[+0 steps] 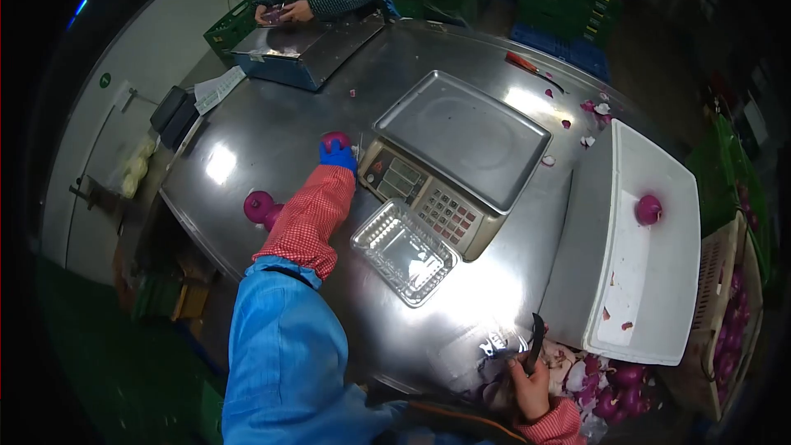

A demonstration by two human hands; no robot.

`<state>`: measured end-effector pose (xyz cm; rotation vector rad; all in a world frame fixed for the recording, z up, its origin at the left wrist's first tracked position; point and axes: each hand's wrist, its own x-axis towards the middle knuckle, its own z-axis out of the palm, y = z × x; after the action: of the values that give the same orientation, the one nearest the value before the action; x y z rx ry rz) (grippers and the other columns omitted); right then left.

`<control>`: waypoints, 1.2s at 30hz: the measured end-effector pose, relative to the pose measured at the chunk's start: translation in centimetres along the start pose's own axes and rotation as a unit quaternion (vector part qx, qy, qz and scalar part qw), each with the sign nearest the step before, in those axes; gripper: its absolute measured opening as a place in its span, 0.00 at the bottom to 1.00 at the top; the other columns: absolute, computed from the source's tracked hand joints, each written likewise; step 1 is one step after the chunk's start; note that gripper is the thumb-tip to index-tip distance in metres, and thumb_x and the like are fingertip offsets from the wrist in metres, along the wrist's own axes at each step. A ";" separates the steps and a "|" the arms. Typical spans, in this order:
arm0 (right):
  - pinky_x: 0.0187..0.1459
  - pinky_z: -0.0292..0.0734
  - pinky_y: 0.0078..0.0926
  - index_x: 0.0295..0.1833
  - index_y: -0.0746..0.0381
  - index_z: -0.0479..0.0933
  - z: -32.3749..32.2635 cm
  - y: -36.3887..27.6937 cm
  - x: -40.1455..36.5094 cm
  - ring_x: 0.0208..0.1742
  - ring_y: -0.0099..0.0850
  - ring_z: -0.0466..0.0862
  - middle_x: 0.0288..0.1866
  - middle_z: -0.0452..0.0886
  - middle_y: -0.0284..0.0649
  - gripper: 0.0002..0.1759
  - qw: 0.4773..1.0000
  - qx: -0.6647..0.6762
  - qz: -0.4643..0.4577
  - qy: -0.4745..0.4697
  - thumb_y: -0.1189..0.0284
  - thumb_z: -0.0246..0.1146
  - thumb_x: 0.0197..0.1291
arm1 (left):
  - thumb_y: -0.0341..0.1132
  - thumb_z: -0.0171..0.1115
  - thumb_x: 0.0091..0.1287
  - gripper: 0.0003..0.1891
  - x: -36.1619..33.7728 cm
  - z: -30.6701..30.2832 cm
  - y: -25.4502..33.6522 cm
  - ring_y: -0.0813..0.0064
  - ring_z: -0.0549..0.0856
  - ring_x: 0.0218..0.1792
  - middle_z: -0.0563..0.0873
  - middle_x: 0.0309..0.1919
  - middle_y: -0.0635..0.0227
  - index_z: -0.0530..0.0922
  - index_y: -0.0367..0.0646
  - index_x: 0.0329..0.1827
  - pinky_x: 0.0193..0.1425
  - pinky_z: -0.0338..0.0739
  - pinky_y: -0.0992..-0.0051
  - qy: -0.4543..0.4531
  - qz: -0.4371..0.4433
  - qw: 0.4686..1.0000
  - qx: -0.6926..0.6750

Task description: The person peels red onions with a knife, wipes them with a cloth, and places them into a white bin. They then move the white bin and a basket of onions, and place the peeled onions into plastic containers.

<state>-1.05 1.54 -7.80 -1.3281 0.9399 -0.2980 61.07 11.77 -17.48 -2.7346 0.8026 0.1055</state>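
Observation:
My left hand (339,156), in a blue glove, has its fingers around a red onion (334,141) on the metal table, just left of the scale (428,198). Two more red onions (259,206) lie beside my left sleeve. In my right hand (530,387), which is bare, is a dark curved knife (537,338), its blade pointing up, near the table's front edge. A clear plastic tray (405,253) rests against the scale's keypad side. The scale's metal pan (464,140) holds nothing.
A white bin (651,280) with one onion (648,210) stands on the right, above a heap of onions and peels (610,387). A red-handled knife (522,63) lies at the back. Across the table a co-worker's hands (297,12) are over a metal box (309,53).

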 end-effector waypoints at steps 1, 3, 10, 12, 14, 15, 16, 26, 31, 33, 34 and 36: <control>0.35 0.71 0.16 0.42 0.63 0.75 0.1 0.1 0.2 0.32 0.16 0.76 0.32 0.79 0.28 0.04 1.000 0.009 0.011 0.004 0.77 0.64 0.67 | 0.50 0.51 0.70 0.23 0.3 -0.5 0.4 0.55 0.63 0.75 0.73 0.70 0.65 0.77 0.58 0.66 0.76 0.44 0.35 -0.029 0.020 0.997 0.072; 0.35 0.70 0.16 0.42 0.63 0.75 0.2 0.3 0.5 0.32 0.16 0.76 0.32 0.79 0.28 0.04 0.999 0.022 0.031 0.002 0.76 0.64 0.67 | 0.52 0.51 0.70 0.25 1.4 -0.6 0.9 0.54 0.63 0.74 0.72 0.71 0.65 0.77 0.57 0.67 0.75 0.43 0.33 -0.078 0.040 0.985 0.148; 0.35 0.70 0.16 0.41 0.63 0.76 0.0 0.4 0.9 0.32 0.16 0.75 0.32 0.79 0.27 0.04 0.998 0.023 0.057 -0.016 0.76 0.64 0.68 | 0.48 0.48 0.72 0.24 2.6 1.4 0.2 0.58 0.65 0.73 0.75 0.68 0.68 0.75 0.55 0.69 0.76 0.42 0.33 -0.046 0.070 0.976 0.203; 0.35 0.70 0.16 0.41 0.64 0.76 0.0 0.0 0.8 0.32 0.16 0.75 0.32 0.78 0.27 0.04 0.998 0.026 0.060 -0.015 0.76 0.63 0.68 | 0.48 0.47 0.72 0.23 2.2 0.9 0.5 0.57 0.66 0.73 0.77 0.66 0.67 0.76 0.56 0.68 0.77 0.43 0.36 -0.050 0.058 0.979 0.189; 0.35 0.70 0.16 0.41 0.64 0.76 0.2 -0.2 0.7 0.32 0.16 0.75 0.31 0.78 0.27 0.04 0.999 0.029 0.043 -0.011 0.76 0.63 0.68 | 0.48 0.47 0.73 0.22 1.9 0.3 0.2 0.54 0.67 0.72 0.78 0.65 0.63 0.78 0.55 0.65 0.79 0.44 0.40 -0.041 0.055 0.985 0.158; 0.35 0.70 0.16 0.41 0.64 0.76 0.1 0.1 0.7 0.32 0.16 0.75 0.31 0.78 0.27 0.04 0.999 0.015 0.033 -0.010 0.76 0.63 0.67 | 0.49 0.48 0.73 0.22 2.2 1.2 -0.4 0.53 0.70 0.70 0.79 0.62 0.60 0.80 0.55 0.63 0.77 0.49 0.42 0.026 0.013 0.995 0.095; 0.35 0.70 0.16 0.41 0.64 0.76 -0.2 0.6 0.8 0.32 0.16 0.75 0.31 0.78 0.27 0.04 1.000 -0.001 0.024 -0.010 0.76 0.63 0.67 | 0.50 0.48 0.73 0.21 2.9 3.1 -1.1 0.52 0.73 0.67 0.81 0.60 0.58 0.82 0.54 0.60 0.76 0.53 0.44 0.092 -0.029 0.995 0.029; 0.35 0.69 0.18 0.43 0.66 0.77 -0.4 2.1 0.6 0.33 0.16 0.74 0.30 0.78 0.29 0.08 0.999 -0.022 0.000 -0.031 0.73 0.67 0.63 | 0.30 0.67 0.62 0.06 -15.8 -10.6 6.3 0.64 0.86 0.44 0.86 0.39 0.62 0.83 0.42 0.41 0.53 0.78 0.69 0.277 0.208 0.799 -0.492; 0.35 0.70 0.18 0.43 0.66 0.78 -1.2 1.1 -0.8 0.32 0.17 0.74 0.31 0.79 0.29 0.08 0.998 0.026 -0.052 -0.007 0.73 0.67 0.64 | 0.33 0.70 0.60 0.18 -26.6 -18.2 15.6 0.59 0.85 0.49 0.86 0.43 0.62 0.81 0.41 0.54 0.60 0.76 0.65 0.172 0.401 0.777 -0.453; 0.35 0.71 0.18 0.43 0.65 0.78 -1.9 0.1 -1.9 0.31 0.17 0.75 0.30 0.79 0.29 0.07 0.997 0.041 -0.062 -0.004 0.73 0.66 0.65 | 0.35 0.71 0.60 0.27 -27.8 -19.4 18.3 0.54 0.83 0.53 0.85 0.49 0.60 0.78 0.44 0.64 0.62 0.76 0.61 0.139 0.453 0.783 -0.404; 0.35 0.72 0.18 0.43 0.65 0.79 -2.4 0.0 -2.4 0.31 0.17 0.75 0.30 0.80 0.29 0.07 0.997 0.055 -0.061 0.002 0.73 0.66 0.65 | 0.34 0.70 0.60 0.26 -27.6 -20.1 19.5 0.54 0.83 0.53 0.84 0.49 0.60 0.78 0.45 0.64 0.62 0.76 0.62 0.146 0.468 0.769 -0.410; 0.35 0.72 0.18 0.43 0.65 0.79 -3.6 0.0 -3.6 0.31 0.17 0.76 0.30 0.80 0.30 0.07 0.994 0.088 -0.071 0.010 0.72 0.66 0.66 | 0.32 0.70 0.60 0.26 -26.6 -22.3 22.5 0.55 0.83 0.53 0.84 0.50 0.60 0.78 0.45 0.64 0.62 0.76 0.63 0.162 0.496 0.741 -0.423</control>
<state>-5.88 1.46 -6.16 -1.2323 0.8169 -0.4931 26.29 0.93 2.15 -2.6210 2.8389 0.2596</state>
